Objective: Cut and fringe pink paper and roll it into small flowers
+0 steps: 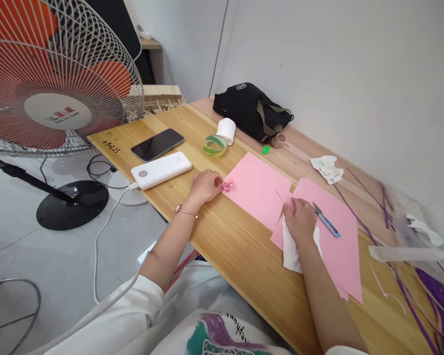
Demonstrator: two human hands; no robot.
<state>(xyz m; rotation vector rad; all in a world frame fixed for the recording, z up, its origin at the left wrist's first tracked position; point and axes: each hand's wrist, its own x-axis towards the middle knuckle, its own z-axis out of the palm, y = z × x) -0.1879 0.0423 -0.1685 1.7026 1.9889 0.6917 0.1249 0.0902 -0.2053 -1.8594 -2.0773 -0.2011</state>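
My left hand (206, 186) pinches a small bunch of pink flowers (228, 185) at the left corner of a pink sheet (259, 185). My right hand (299, 217) is closed over the right edge of that sheet, its fingertips pressed together; a thin stem or thread shows near them, but what they grip is too small to name. A white tissue (291, 251) lies beneath the right hand, on a stack of pink paper (340, 256). Blue thread snips (327, 221) rest on the stack just right of that hand.
On the wooden table (237, 251) are a phone (158, 144), a cabled white power bank (162, 170), tape rolls (215, 146), a black bag (244, 108), a green cap (266, 149) and crumpled tissue (327, 169). Purple strips (410, 301) lie right. A fan (59, 108) stands left.
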